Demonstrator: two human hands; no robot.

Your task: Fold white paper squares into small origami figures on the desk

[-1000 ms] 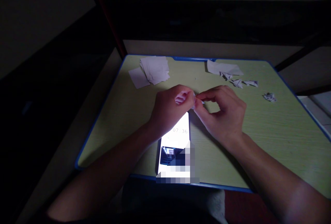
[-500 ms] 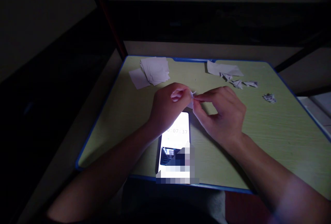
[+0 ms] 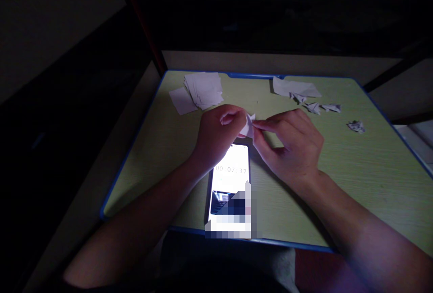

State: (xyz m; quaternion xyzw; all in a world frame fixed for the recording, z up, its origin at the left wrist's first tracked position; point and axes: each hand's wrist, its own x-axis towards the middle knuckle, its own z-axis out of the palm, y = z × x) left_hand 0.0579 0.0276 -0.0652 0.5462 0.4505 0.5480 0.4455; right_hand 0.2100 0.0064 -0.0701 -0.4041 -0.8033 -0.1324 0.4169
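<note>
Between my two hands is a small piece of folded white paper (image 3: 249,127), held up over the table just beyond the phone. My left hand (image 3: 219,130) is closed, its thumb and fingers pinching the paper's left side. On the right edge, the thumb and forefinger of my right hand (image 3: 291,144) grip the same paper. Fingers cover part of it, so its full shape is hidden. Below my hands lies a lit phone (image 3: 232,180) with a timer reading 00:07:37; its lower part is blurred out.
A stack of white paper squares (image 3: 204,89) lies at the back left of the blue-edged table (image 3: 149,162). At the back right are a loose paper sheet (image 3: 296,88) and several small folded paper pieces (image 3: 311,107). A crumpled paper piece (image 3: 356,126) sits farther right.
More of the folded paper shows between my hands, as my left fingers have shifted slightly left. Both hands keep their hold. The camera view has tilted a little.
</note>
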